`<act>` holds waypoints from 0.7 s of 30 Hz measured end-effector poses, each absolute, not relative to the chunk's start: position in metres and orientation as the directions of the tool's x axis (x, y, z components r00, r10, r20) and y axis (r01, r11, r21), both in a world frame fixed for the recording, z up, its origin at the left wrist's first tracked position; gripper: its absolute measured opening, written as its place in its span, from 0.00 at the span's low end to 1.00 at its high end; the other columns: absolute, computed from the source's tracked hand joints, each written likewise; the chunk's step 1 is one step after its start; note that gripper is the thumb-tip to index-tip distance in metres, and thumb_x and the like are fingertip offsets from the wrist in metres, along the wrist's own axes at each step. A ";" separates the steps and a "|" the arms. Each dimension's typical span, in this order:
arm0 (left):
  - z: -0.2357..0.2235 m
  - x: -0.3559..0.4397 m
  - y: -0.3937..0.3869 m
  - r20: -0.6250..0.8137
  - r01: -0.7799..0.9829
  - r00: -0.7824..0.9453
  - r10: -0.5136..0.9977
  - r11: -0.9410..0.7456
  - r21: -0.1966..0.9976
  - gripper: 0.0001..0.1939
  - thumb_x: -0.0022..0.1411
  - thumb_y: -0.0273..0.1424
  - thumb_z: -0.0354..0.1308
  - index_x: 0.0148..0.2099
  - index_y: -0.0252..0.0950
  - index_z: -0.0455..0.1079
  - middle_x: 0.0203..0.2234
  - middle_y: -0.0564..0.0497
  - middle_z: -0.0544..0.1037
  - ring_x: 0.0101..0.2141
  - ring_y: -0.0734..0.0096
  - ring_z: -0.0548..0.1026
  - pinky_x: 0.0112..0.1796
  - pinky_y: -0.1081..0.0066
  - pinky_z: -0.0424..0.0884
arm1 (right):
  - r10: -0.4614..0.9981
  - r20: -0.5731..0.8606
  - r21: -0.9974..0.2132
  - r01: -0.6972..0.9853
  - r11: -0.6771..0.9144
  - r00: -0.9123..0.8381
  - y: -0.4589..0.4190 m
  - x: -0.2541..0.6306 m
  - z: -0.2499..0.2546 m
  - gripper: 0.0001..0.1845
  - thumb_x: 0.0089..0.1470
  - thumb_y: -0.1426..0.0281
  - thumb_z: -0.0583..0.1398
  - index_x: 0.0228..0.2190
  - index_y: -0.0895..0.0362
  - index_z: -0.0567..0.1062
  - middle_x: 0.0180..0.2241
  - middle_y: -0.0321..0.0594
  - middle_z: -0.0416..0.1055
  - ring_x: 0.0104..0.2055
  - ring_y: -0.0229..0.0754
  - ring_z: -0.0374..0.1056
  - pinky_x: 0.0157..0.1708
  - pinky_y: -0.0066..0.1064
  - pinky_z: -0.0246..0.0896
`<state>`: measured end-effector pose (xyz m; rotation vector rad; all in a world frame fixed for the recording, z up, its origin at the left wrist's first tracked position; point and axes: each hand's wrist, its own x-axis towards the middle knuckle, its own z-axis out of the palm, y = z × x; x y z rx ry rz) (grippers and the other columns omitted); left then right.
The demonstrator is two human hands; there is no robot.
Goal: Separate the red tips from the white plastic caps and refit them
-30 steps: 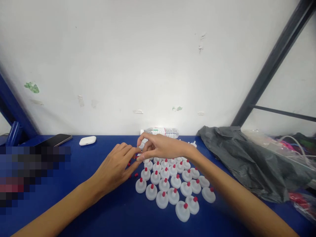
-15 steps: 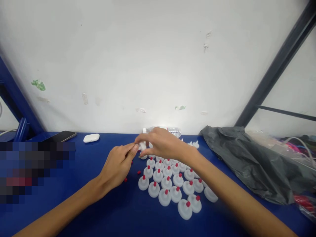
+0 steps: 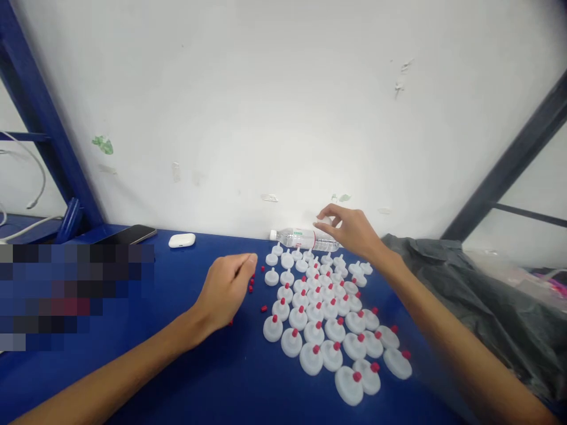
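Note:
My left hand [image 3: 225, 289] is closed just left of the white caps, its thumb pressed against the curled forefinger. Anything inside it is hidden. My right hand [image 3: 349, 229] hovers over the lying water bottle [image 3: 303, 238], thumb and forefinger nearly together. A pale patch shows between those fingers, too indistinct to name. Below and between the hands stand many round, translucent white nozzle caps [image 3: 313, 332]. Those nearer me carry small red tips [image 3: 316, 349]; the back ones, such as one white cap [image 3: 271, 277], have bare nozzles. Several loose red tips [image 3: 264, 309] lie beside my left hand.
A white earbud-style case [image 3: 182, 240] and a dark phone [image 3: 133, 234] lie at the back left of the blue table [image 3: 186, 366]. Grey plastic sheeting [image 3: 482, 307] covers the right side. Behind rises a white wall [image 3: 248, 118], with metal posts at both sides.
My hands were together around a white cap and have separated. The right hand moved right and up over the bottle, uncovering the back caps. The view has also shifted.

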<state>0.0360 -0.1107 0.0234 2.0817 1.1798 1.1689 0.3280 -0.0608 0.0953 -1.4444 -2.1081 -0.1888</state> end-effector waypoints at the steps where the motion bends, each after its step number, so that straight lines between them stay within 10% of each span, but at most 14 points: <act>1: 0.020 0.036 -0.112 0.482 0.543 0.321 0.815 -0.575 0.612 0.23 0.72 0.40 0.42 0.24 0.38 0.49 0.18 0.56 0.56 0.21 0.73 0.54 0.26 0.68 0.49 | 0.835 0.484 -0.253 0.872 0.419 -0.260 -0.060 0.332 0.095 0.11 0.60 0.59 0.62 0.40 0.53 0.76 0.40 0.40 0.79 0.34 0.46 0.74 0.39 0.37 0.63; 5: 0.009 0.041 -0.116 0.496 0.664 0.502 0.708 -0.683 0.303 0.21 0.73 0.35 0.41 0.25 0.38 0.54 0.19 0.54 0.63 0.23 0.71 0.60 0.29 0.66 0.52 | 0.825 0.342 -0.306 0.776 0.551 -0.451 -0.065 0.322 0.092 0.15 0.58 0.55 0.62 0.35 0.53 0.79 0.45 0.42 0.77 0.38 0.44 0.73 0.38 0.34 0.63; 15: 0.017 0.039 -0.117 0.415 0.697 0.618 0.668 -0.710 0.105 0.11 0.65 0.30 0.48 0.29 0.39 0.59 0.22 0.51 0.68 0.28 0.63 0.66 0.29 0.66 0.57 | 0.801 0.000 -0.378 0.742 0.554 -0.599 -0.068 0.301 0.075 0.12 0.56 0.58 0.65 0.34 0.53 0.81 0.31 0.38 0.80 0.31 0.41 0.73 0.32 0.32 0.62; 21: 0.014 0.038 -0.115 0.340 0.642 0.724 0.600 -0.766 -0.017 0.07 0.61 0.26 0.50 0.30 0.38 0.61 0.25 0.47 0.71 0.33 0.59 0.65 0.34 0.61 0.61 | 0.877 0.097 -0.271 0.835 0.478 -0.471 -0.069 0.311 0.089 0.14 0.56 0.57 0.64 0.36 0.53 0.82 0.35 0.41 0.81 0.34 0.45 0.74 0.33 0.35 0.64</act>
